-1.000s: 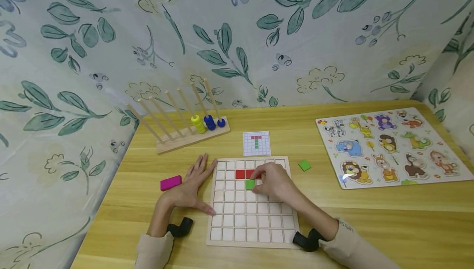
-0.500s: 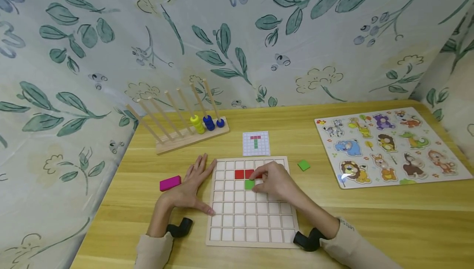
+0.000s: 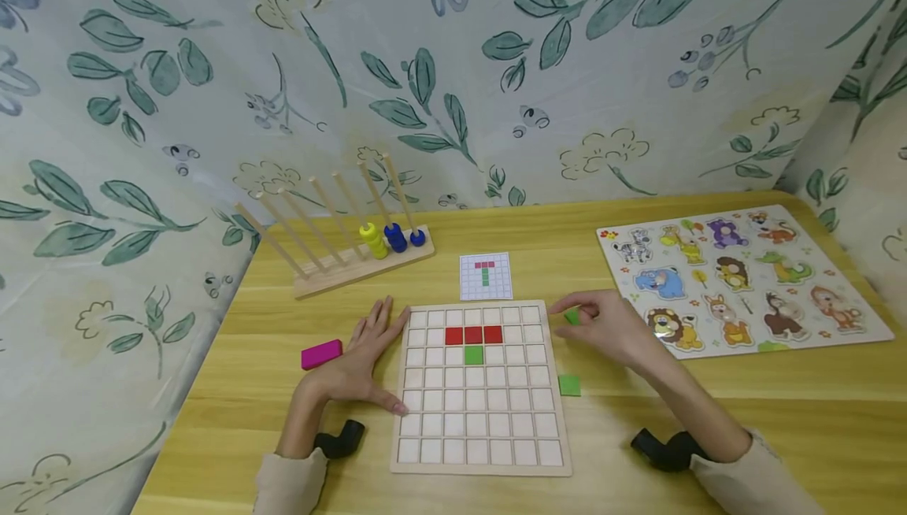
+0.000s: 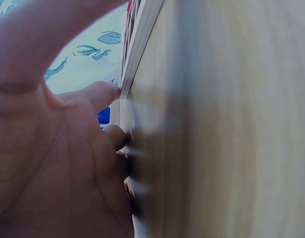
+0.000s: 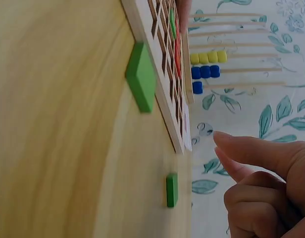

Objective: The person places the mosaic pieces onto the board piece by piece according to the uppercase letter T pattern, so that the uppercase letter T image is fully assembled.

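My left hand (image 3: 354, 365) lies spread at the left side of a wooden grid board (image 3: 482, 468), its thumb and index fingertip at the board's edge. In the left wrist view its palm (image 4: 58, 163) shows no held thing. Three red tiles (image 3: 473, 335) stand in a row on the grid, with one green tile (image 3: 473, 355) below the middle one. My right hand (image 3: 605, 330) hovers right of the board, thumb and index apart, holding nothing. Partly behind it lies a loose green tile (image 3: 571, 316). Another green tile (image 3: 570, 386) lies at the board's right edge.
A pattern card (image 3: 485, 276) lies behind the board. Back left stands a peg abacus (image 3: 364, 263) with yellow and blue beads. A magenta block (image 3: 322, 354) lies beside my left hand. An animal puzzle board (image 3: 751, 279) occupies the right side.
My right hand has left the green tile on the grid and moved right, off the board, to the loose green tile. The tile at the board's right edge is now uncovered. My left hand stays put.
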Demonstrator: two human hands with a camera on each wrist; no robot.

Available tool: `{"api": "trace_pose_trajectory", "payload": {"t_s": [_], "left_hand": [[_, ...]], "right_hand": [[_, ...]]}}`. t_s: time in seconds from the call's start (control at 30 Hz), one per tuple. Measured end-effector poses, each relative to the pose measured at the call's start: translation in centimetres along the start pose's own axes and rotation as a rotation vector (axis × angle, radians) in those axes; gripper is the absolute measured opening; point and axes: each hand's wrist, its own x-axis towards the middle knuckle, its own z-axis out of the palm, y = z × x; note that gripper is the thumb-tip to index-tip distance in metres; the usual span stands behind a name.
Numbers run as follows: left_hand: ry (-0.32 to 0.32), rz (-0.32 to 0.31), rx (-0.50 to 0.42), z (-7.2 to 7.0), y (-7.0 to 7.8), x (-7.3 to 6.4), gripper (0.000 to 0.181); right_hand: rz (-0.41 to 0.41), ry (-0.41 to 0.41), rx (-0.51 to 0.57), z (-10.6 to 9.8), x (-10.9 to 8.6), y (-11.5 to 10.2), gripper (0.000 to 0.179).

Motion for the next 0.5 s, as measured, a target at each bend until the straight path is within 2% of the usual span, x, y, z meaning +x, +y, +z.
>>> {"api": "trace_pose_trajectory", "payload": {"t_s": [0.1, 0.23, 0.5], "left_hand": [[-0.004, -0.003, -0.003, 0.0, 0.0, 0.0, 0.142], [-0.007, -0.004, -0.006, 0.0, -0.1, 0.0, 0.142], [-0.005, 0.002, 0.001, 0.1, -0.2, 0.0, 0.142]], "right_hand": [[0.028, 0.011, -0.010, -1.7, -0.3, 1.1, 0.031], [0.051, 0.020, -0.028, -2.9, -0.4, 2.1, 0.037], [0.087, -0.035, -0.036, -2.2, 0.8, 3.1, 0.047]]}}
